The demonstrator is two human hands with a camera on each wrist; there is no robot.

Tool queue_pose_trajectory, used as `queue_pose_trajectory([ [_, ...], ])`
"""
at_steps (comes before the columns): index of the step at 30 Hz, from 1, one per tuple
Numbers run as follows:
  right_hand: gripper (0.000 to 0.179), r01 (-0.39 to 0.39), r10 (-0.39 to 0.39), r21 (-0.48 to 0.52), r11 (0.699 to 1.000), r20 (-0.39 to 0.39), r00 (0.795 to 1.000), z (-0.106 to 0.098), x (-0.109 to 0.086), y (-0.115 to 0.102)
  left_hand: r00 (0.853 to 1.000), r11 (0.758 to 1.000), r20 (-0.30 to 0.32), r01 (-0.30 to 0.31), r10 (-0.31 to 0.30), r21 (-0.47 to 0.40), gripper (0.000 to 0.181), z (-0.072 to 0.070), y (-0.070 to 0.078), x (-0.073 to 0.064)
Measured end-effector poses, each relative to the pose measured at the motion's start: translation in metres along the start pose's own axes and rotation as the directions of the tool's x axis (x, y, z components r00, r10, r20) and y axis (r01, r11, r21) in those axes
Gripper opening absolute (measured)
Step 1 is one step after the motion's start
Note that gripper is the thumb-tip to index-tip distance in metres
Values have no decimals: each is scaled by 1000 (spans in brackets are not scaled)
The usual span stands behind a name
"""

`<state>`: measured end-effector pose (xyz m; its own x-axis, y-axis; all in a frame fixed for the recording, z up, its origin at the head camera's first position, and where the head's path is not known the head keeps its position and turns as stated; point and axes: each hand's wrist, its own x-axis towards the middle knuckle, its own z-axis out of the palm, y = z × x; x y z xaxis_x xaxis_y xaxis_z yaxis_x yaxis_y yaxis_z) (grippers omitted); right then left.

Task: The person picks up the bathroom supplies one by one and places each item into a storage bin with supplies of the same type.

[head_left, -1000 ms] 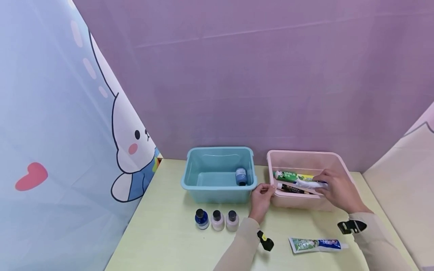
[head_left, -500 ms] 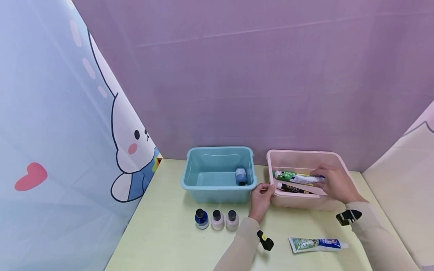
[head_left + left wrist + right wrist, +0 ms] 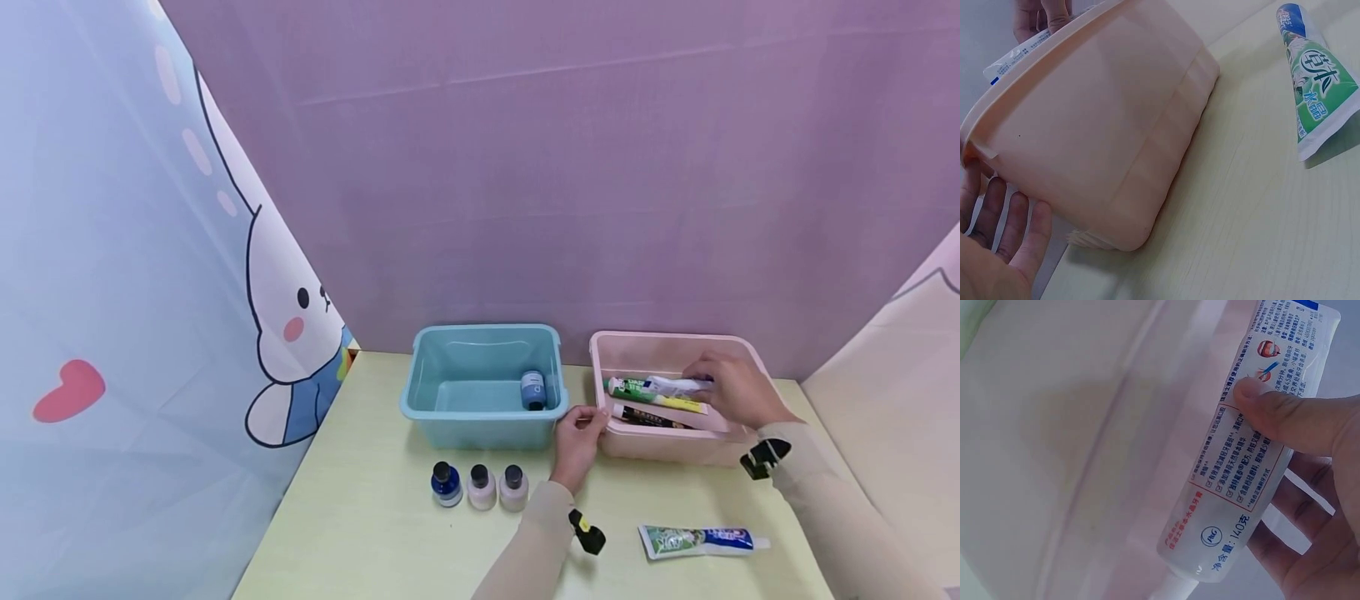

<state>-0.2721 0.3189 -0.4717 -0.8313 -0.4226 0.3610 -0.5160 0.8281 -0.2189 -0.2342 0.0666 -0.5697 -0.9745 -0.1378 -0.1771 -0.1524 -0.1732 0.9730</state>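
Observation:
My right hand (image 3: 738, 390) grips a white toothpaste tube (image 3: 678, 386) inside the pink storage bin (image 3: 667, 450). In the right wrist view the thumb presses on the printed back of that toothpaste tube (image 3: 1229, 462), fingers behind it. Below it in the bin lie a green and yellow toothpaste tube (image 3: 626, 389) and a black toothpaste tube (image 3: 648, 417). My left hand (image 3: 576, 450) holds the rim at the bin's near left corner. Seen from the left wrist, its fingers (image 3: 1013, 225) are against that corner; the thumb is hidden there.
Left of the pink bin stands a blue bin (image 3: 480, 433) containing a blue bottle (image 3: 533, 390). In front are a dark blue bottle (image 3: 447, 486) and two pale pink bottles with black caps (image 3: 482, 492). A green and blue toothpaste tube (image 3: 701, 542) lies on the table at front right.
My right hand has shifted the white toothpaste tube toward the back of the pink bin, uncovering more of the green and yellow tube. The left hand stays at the corner.

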Motion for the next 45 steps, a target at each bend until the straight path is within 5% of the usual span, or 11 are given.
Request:
queue_pose_trajectory([
  [8,29,39,-39,-2,999,-35,999,11,6,13,1000,1000,3,-10,10,25,15,0,0,0],
  [19,27,-5,5,14,1000,34,999,12,16,19,1000,1000,4,9,-9,19,14,-1,0,0],
  [32,23,-50,40,45,998,207,978,11,28,23,1000,999,5,30,-30,20,9,0,1,1],
  [45,17,-24,-14,117,993,317,948,15,46,24,1000,999,6,17,-17,29,13,0,1,1],
])
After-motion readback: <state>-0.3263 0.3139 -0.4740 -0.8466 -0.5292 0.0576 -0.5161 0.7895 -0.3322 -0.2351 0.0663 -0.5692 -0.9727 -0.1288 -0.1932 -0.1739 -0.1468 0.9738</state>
